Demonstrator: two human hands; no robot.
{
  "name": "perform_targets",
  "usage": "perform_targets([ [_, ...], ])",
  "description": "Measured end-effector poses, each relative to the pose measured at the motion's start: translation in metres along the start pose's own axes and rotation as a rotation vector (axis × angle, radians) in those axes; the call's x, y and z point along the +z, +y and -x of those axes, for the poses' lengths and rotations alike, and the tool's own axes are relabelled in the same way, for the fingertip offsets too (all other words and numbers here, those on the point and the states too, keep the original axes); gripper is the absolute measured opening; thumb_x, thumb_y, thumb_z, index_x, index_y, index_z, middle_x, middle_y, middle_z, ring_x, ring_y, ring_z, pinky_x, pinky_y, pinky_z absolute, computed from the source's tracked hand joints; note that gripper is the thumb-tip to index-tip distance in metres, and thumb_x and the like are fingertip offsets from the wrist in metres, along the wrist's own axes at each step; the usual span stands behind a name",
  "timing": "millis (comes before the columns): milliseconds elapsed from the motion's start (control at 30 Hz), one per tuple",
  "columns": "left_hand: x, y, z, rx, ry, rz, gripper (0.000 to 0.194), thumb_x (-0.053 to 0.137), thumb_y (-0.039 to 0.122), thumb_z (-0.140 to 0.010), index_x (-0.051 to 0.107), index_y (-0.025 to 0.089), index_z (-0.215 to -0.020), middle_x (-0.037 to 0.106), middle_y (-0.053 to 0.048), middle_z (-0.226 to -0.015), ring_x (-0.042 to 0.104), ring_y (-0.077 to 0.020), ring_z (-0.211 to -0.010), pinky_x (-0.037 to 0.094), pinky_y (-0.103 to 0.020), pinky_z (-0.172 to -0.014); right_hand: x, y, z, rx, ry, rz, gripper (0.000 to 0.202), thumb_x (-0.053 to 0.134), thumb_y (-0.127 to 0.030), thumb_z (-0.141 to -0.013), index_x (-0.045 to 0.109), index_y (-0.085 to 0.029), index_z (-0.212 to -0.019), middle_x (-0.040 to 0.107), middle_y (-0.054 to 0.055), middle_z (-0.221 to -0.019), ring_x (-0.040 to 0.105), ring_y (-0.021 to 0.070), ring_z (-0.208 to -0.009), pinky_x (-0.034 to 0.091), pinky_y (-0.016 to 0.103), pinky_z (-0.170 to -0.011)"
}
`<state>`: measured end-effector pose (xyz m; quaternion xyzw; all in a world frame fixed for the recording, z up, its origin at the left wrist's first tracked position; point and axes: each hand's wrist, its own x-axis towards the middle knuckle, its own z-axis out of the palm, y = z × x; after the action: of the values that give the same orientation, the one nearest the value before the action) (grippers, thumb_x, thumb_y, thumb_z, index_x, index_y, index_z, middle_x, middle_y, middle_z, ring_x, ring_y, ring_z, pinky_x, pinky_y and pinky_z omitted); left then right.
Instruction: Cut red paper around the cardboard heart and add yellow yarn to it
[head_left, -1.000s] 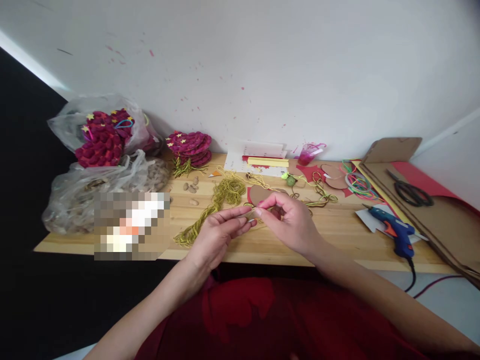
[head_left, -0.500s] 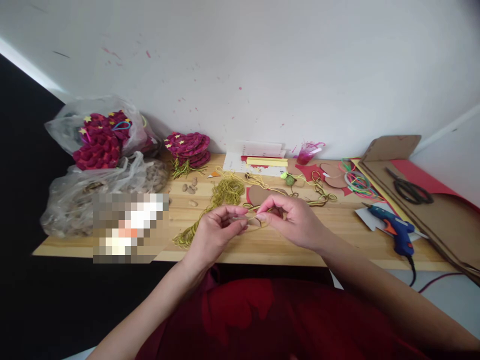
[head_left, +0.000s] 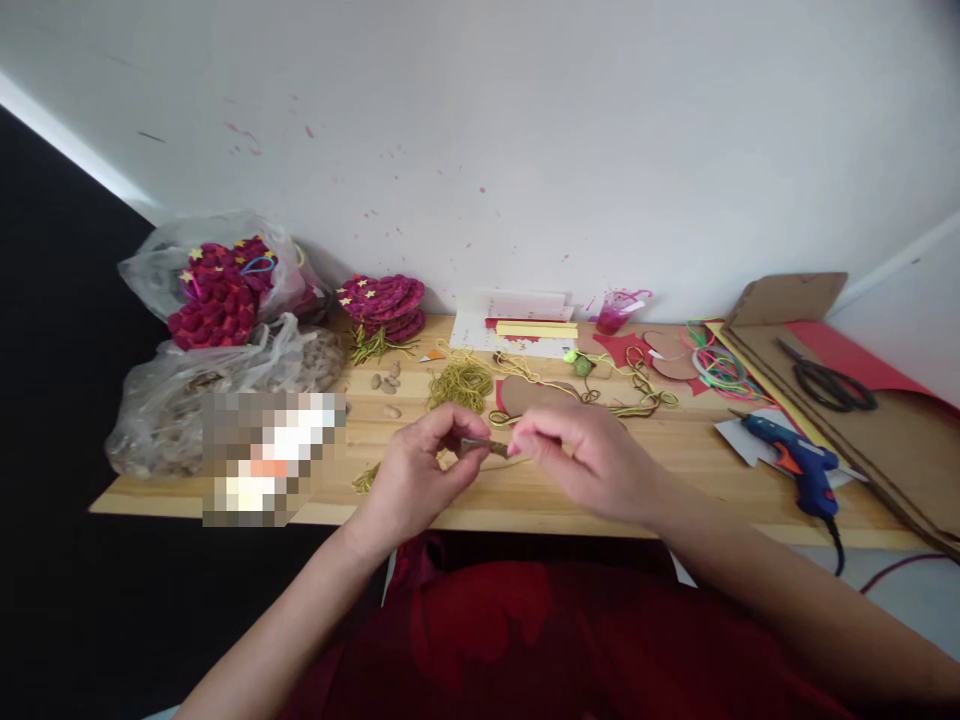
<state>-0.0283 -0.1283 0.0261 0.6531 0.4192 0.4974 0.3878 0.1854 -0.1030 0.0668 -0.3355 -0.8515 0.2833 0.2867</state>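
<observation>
My left hand (head_left: pixel 420 468) is closed in a pinch on a small, narrow brownish piece (head_left: pixel 496 448), which looks wrapped in yarn; its exact kind is too small to tell. At the other end of that piece, the fingers of my right hand (head_left: pixel 596 462) are curled together, seemingly on a strand of olive yarn; the fingertips are partly hidden. Both hands are above the front of the wooden table. Just behind them lies a tangled heap of olive yarn (head_left: pixel 461 387), and a cardboard oval (head_left: pixel 532 394) is partly covered by my right hand.
A blue glue gun (head_left: pixel 802 465) and scissors (head_left: pixel 832 385) lie at right, by cardboard sheets (head_left: pixel 915 450). Plastic bags (head_left: pixel 165 430) stand at left, near a stack of magenta pieces (head_left: pixel 382 305) and several peanuts (head_left: pixel 390 380). A cup (head_left: pixel 615 315) stands against the wall.
The small brownish piece now shows more plainly between the hands. My right hand has turned and curled more tightly. The whole view has shifted slightly.
</observation>
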Motion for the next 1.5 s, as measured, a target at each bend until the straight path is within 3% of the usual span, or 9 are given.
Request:
perform_targets([
  [233,-0.007,0.008,0.001,0.049,0.103,0.031,0.013,0.070,0.011,-0.087,0.063,0.021,-0.090,0.066,0.001,-0.083,0.063,-0.0100,-0.075,0.051,-0.021,-0.070,0.021,0.009,-0.004,0.119,-0.253,-0.249,0.026,0.050,-0.026,-0.101,0.067,-0.017,-0.084,0.064,-0.001,-0.072,0.056,0.0109,-0.066,0.040,0.024,-0.063],
  [567,-0.018,0.025,-0.014,0.219,0.119,-0.223,0.017,0.067,0.007,-0.084,0.059,0.021,-0.079,0.068,-0.001,-0.082,0.070,-0.0155,-0.083,0.055,-0.027,-0.075,0.002,-0.003,-0.021,0.049,-0.230,-0.313,0.026,0.050,-0.026,-0.102,0.066,-0.017,-0.083,0.061,-0.002,-0.073,0.053,0.0099,-0.068,0.039,0.024,-0.066],
  [700,-0.028,0.041,-0.024,0.267,-0.064,-0.163,0.019,0.068,0.011,-0.086,0.055,0.021,-0.075,0.069,-0.003,-0.083,0.069,-0.0151,-0.078,0.056,-0.027,-0.070,-0.004,-0.008,-0.033,0.048,0.034,-0.316,0.027,0.052,-0.035,-0.102,0.064,-0.018,-0.084,0.058,-0.002,-0.072,0.050,0.0112,-0.067,0.038,0.025,-0.064],
  [867,-0.039,0.049,-0.033,0.326,0.105,-0.390,0.015,0.065,0.012,-0.087,0.058,0.022,-0.080,0.066,-0.002,-0.085,0.068,-0.0176,-0.086,0.057,-0.031,-0.078,-0.007,-0.019,-0.045,0.008,-0.247,-0.314,0.027,0.050,-0.030,-0.102,0.062,-0.018,-0.081,0.059,-0.002,-0.074,0.050,0.0102,-0.066,0.039,0.025,-0.065],
  [1000,-0.046,0.054,-0.033,0.326,-0.037,-0.251,0.015,0.063,0.012,-0.089,0.056,0.023,-0.081,0.066,-0.002,-0.088,0.067,-0.0160,-0.080,0.057,-0.031,-0.074,-0.010,-0.023,-0.055,0.009,0.017,-0.396,0.029,0.048,-0.037,-0.103,0.062,-0.018,-0.086,0.058,-0.002,-0.074,0.049,0.0101,-0.065,0.039,0.026,-0.064],
  [1133,-0.053,0.061,-0.034,0.419,0.163,-0.438,0.020,0.062,0.006,-0.087,0.057,0.024,-0.079,0.062,-0.001,-0.086,0.066,-0.0162,-0.087,0.054,-0.029,-0.076,-0.008,-0.030,-0.060,-0.055,-0.289,-0.385,0.025,0.051,-0.029,-0.102,0.062,-0.018,-0.082,0.064,-0.001,-0.078,0.057,0.0114,-0.074,0.044,0.026,-0.071],
  [1267,-0.057,0.066,-0.033,0.419,-0.089,-0.384,0.021,0.060,0.005,-0.088,0.054,0.023,-0.079,0.064,-0.001,-0.086,0.066,-0.0152,-0.080,0.054,-0.029,-0.070,-0.010,-0.035,-0.067,0.016,-0.008,-0.409,0.031,0.046,-0.038,-0.104,0.063,-0.018,-0.086,0.062,0.001,-0.077,0.056,0.0133,-0.076,0.044,0.027,-0.070],
  [1400,-0.062,0.066,-0.034,0.419,0.142,-0.472,0.022,0.060,0.004,-0.087,0.053,0.023,-0.078,0.063,-0.002,-0.087,0.067,-0.0179,-0.088,0.054,-0.032,-0.076,-0.008,-0.035,-0.070,0.015,-0.261,-0.326,0.027,0.056,-0.032,-0.099,0.062,-0.018,-0.077,0.059,-0.002,-0.070,0.051,0.0106,-0.066,0.041,0.026,-0.067],
  [1500,-0.064,0.064,-0.035,0.458,0.006,-0.619,0.022,0.059,0.002,-0.085,0.056,0.023,-0.080,0.064,-0.001,-0.082,0.066,-0.0166,-0.082,0.052,-0.031,-0.071,-0.009,-0.035,-0.071,-0.029,-0.121,-0.449,0.032,0.050,-0.041,-0.103,0.066,-0.018,-0.087,0.056,-0.003,-0.070,0.049,0.0103,-0.064,0.040,0.026,-0.065],
])
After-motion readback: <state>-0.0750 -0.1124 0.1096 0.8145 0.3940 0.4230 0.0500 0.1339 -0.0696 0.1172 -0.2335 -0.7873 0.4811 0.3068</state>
